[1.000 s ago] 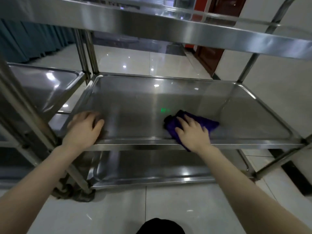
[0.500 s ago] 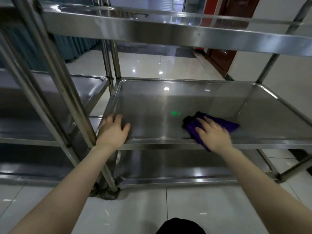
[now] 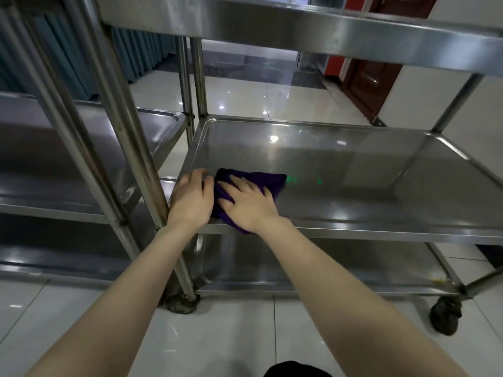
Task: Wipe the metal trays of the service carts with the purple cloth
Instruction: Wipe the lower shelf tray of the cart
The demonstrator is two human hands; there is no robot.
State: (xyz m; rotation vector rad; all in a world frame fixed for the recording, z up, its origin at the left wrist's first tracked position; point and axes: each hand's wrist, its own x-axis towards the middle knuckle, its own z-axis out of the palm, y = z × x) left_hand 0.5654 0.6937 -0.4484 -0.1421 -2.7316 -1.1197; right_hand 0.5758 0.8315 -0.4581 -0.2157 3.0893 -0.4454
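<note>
My right hand (image 3: 249,206), fingers spread, presses the crumpled purple cloth (image 3: 261,180) onto the shiny rectangular metal tray (image 3: 353,186); my left hand (image 3: 192,200) rests beside it, fingers together.

The metal tray (image 3: 353,164) at the centre of the frame is smooth steel with a soft sheen that mirrors lights, while the purple cloth (image 3: 261,179) on it looks soft and matt. The pale floor tiles (image 3: 245,102) are glossy, and the wooden door (image 3: 373,77) at upper right is polished.

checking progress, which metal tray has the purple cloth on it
The middle tray of the right-hand cart; the purple cloth lies near its left front corner under the right hand.
</note>
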